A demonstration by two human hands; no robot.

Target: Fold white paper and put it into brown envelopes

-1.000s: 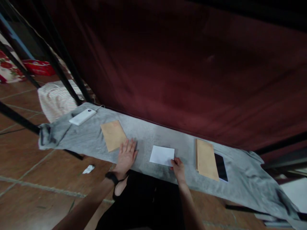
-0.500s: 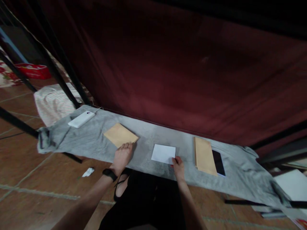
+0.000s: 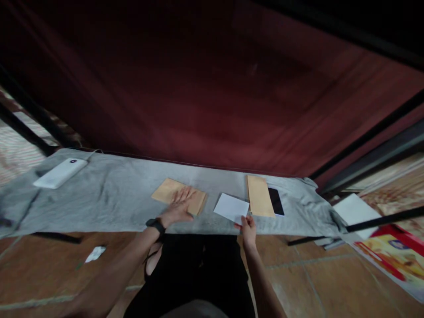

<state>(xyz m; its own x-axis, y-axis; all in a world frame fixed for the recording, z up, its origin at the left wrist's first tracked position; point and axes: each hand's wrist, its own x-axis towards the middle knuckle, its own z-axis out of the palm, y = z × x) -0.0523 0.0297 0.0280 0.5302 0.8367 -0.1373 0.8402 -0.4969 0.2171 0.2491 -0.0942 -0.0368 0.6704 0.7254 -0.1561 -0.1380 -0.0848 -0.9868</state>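
My left hand [image 3: 180, 205], with a dark watch [image 3: 155, 225] on the wrist, lies with fingers spread on a pile of brown paper envelopes [image 3: 162, 191]. Part of that pile is hidden under the palm. Between the thumb and fingers of my right hand [image 3: 248, 227] is the near right corner of a white paper card [image 3: 231, 206]. The card is slightly turned, close over the grey cloth or resting on it; I cannot tell which. Just right of it lies a second pile of brown envelopes [image 3: 260, 196], partly covering a dark-screened phone [image 3: 276, 202].
A grey cloth [image 3: 126, 190] covers the narrow table. At its left end lies a white device [image 3: 61, 173] with a cable. Behind hangs a dark red curtain [image 3: 198, 110]. Black metal bars [image 3: 367, 141] frame the sides. A crumpled white scrap [image 3: 95, 254] lies on the tiled floor.
My left hand has gone from gripping the near edge of the left envelopes to lying flat on them, and that pile has turned. The white card has tilted and come nearer the right pile.
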